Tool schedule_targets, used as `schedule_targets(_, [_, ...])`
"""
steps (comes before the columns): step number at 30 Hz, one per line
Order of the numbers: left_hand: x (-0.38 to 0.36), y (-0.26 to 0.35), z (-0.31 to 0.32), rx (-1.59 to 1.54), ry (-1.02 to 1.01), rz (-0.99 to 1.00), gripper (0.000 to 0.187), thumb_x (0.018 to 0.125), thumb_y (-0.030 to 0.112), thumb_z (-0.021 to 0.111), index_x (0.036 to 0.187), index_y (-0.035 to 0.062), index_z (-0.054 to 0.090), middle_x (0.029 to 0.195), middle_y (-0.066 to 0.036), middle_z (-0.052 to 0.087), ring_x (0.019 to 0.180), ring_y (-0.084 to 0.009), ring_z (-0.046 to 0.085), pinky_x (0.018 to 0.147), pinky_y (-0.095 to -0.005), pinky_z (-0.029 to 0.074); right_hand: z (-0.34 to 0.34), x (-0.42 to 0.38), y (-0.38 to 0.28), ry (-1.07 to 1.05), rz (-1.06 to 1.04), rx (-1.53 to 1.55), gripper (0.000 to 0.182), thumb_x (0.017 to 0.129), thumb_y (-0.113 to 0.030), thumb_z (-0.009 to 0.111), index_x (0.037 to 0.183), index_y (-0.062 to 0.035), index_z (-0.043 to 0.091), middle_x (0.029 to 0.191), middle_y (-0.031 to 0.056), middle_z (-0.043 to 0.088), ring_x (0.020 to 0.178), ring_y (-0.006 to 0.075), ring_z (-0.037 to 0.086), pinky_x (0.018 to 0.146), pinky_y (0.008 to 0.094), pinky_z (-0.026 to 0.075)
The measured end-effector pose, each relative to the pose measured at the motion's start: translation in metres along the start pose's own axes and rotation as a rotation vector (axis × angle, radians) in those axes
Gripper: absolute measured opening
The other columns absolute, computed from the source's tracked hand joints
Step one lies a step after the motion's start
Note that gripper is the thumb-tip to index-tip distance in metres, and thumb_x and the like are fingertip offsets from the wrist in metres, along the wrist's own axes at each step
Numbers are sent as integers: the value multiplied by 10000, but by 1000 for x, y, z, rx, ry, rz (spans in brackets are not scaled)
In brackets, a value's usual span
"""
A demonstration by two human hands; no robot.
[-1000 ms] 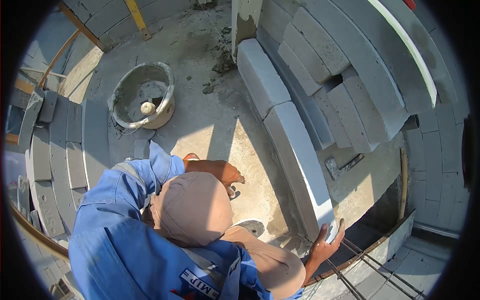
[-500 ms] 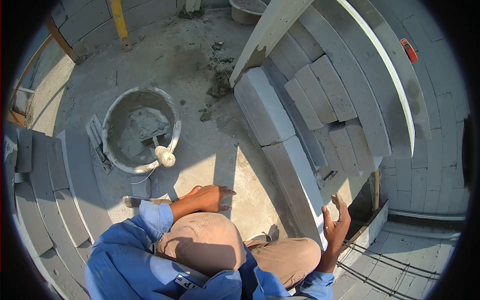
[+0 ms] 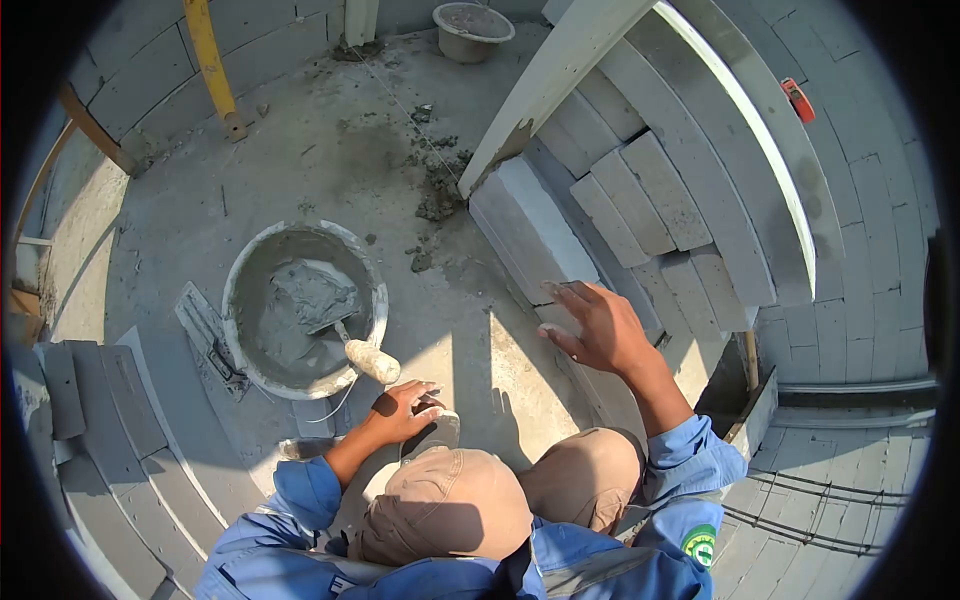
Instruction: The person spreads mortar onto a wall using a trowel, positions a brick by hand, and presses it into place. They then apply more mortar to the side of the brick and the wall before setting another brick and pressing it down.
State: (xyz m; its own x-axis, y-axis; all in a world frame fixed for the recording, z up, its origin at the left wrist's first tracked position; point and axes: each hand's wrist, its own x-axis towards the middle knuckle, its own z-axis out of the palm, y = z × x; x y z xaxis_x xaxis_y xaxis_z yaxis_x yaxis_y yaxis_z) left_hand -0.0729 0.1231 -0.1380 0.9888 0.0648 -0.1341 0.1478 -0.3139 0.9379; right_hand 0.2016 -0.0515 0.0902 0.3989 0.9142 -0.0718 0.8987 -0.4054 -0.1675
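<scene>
Fingers [image 3: 578, 297] of the right hand [image 3: 612, 335] are spread and bent a little, pinching nothing. They hang over the place where the near block [image 3: 612, 392] meets the far block [image 3: 530, 235]. I cannot tell if they touch. The open hand may be that way to feel or pat the blocks. The left hand [image 3: 395, 415] is low, its fingers bent – I cannot tell if they pinch something.

Just by it is the trowel [image 3: 371, 361]. Its blade is in the wet mix [image 3: 310, 295], and its handle pokes out over the rim of the tub [image 3: 379, 300], maybe so it stays clean and easy to grab. A flat float [image 3: 208, 325] lies beside the tub, toward the left edge of the floor [image 3: 290, 180].

The two blocks make a row, end to end, up to the foot of the post [image 3: 555, 90]. A thin string [image 3: 405, 107] runs from there to the floor's far edge – perhaps to show a straight line.
</scene>
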Motion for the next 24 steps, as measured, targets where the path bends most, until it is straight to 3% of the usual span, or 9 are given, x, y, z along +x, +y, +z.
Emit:
schedule_targets(7, [1, -20, -2, -130, -63, -145, 516, 937, 346, 702, 1298, -15, 627, 1274, -218, 665, 1131, -320, 679, 968, -410, 520, 23, 22, -7, -117, -145, 17, 585, 888, -418, 737, 1337, -62, 617, 1100, 189, 693, 962, 376, 681, 849, 456, 551])
schedule_targets(12, [-15, -14, -8, -188, 102, -326, 541, 936, 312, 698, 1318, -56, 591, 1180, -203, 702, 1106, -290, 683, 988, -381, 509, 27, 45, -49, -268, -260, 433, 722, 885, -515, 735, 1387, -24, 570, 1030, 199, 693, 876, 377, 691, 752, 430, 559])
schedule_targets(14, [-28, -8, -13, -265, 240, -409, 496, 949, 340, 671, 1312, 7, 608, 1133, -183, 710, 1055, -266, 684, 903, -396, 528, 37, 66, -65, -146, -448, 525, 757, 877, -532, 740, 1384, 4, 571, 1003, 201, 683, 806, 361, 687, 700, 425, 554])
schedule_targets(16, [-40, -8, -23, -110, 225, -589, 431, 973, 343, 639, 1300, 63, 627, 1107, -137, 719, 1024, -240, 680, 857, -391, 525, 25, 88, -94, -242, -380, 376, 746, 880, -526, 741, 1369, 15, 582, 1015, 204, 684, 783, 362, 689, 702, 440, 559])
schedule_targets(17, [-55, -22, -23, 196, 107, -499, 396, 1003, 346, 595, 1310, 97, 628, 1112, -138, 718, 1010, -261, 680, 865, -388, 520, 25, 100, -109, -272, -354, 329, 749, 882, -554, 724, 1348, 19, 598, 1026, 224, 694, 826, 383, 708, 730, 468, 568])
schedule_targets(18, [-62, -4, -34, -346, 328, -668, 410, 970, 302, 647, 1299, 56, 630, 1146, -179, 705, 1022, -312, 682, 887, -397, 527, 31, 111, -124, -273, -361, 330, 749, 882, -554, 724, 1348, 19, 598, 1026, 224, 694, 826, 383, 708, 730, 468, 568])
schedule_targets(21, [-93, -33, -11, -489, 614, -502, 420, 907, 237, 704, 1264, 25, 648, 1183, -204, 694, 1050, -371, 670, 908, -439, 529, 57, 133, -160, -489, -362, 167, 748, 886, -585, 699, 1280, 46, 625, 1045, 249, 705, 904, 405, 718, 798, 485, 572])
schedule_targets(23, [-111, -20, -12, 256, 542, -371, 391, 861, 187, 725, 1214, 30, 670, 1162, -119, 707, 1060, -314, 655, 912, -436, 500, 75, 141, -175, -566, -399, 101, 788, 891, -616, 672, 1310, 48, 604, 983, 284, 715, 951, 426, 713, 820, 497, 561])
schedule_targets(24, [-117, -23, -6, 259, 558, -390, 391, 861, 187, 725, 1214, 30, 670, 1162, -119, 707, 1060, -314, 655, 912, -436, 500, 78, 144, -180, -570, -423, 104, 788, 891, -616, 672, 1310, 48, 604, 983, 284, 715, 951, 426, 713, 820, 497, 561])
